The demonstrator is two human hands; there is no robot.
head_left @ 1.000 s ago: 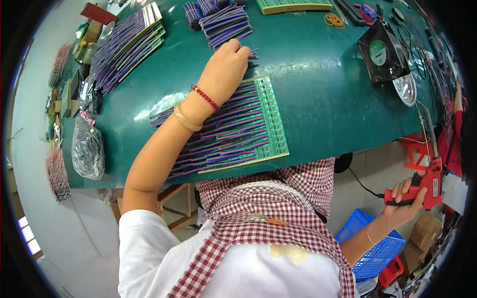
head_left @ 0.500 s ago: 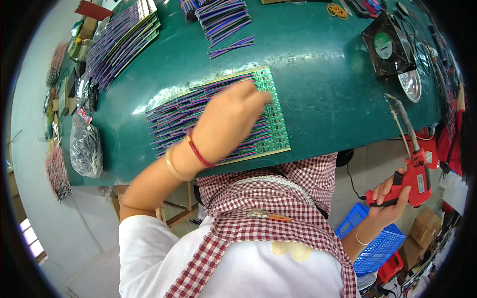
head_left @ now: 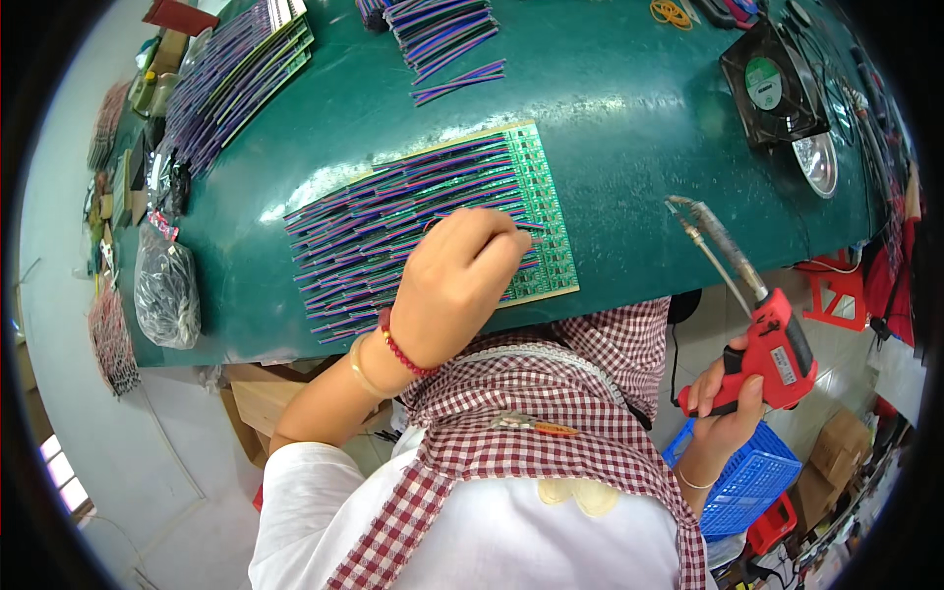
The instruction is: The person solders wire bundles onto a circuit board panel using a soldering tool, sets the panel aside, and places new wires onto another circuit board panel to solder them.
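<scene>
A green circuit board panel (head_left: 553, 211) lies on the bench, with rows of black, blue and red wires (head_left: 364, 221) running leftward across it. My left hand (head_left: 460, 264) is closed over the panel's lower right part, its fingers pinched together. Short coloured wire ends (head_left: 531, 227) stick out at its fingertips; the rest of that wire is hidden by the hand. At the bench's front edge on the right, my right hand (head_left: 728, 398) grips a red and black soldering gun (head_left: 782, 356). Its metal tip and thin feed tube point up and left over the bench, apart from the panel.
Wired panels (head_left: 236, 84) are stacked at the far left, and loose wire bundles (head_left: 442, 34) lie at the back. A black fan (head_left: 772, 84) stands at the right beside a shiny metal dish (head_left: 816, 165). A plastic bag (head_left: 165, 290) sits at the left edge; a blue crate (head_left: 752, 482) is below.
My left hand has moved down the panel toward me, uncovering upper wire rows. My right hand has brought the soldering gun leftward, its tip nearer the panel.
</scene>
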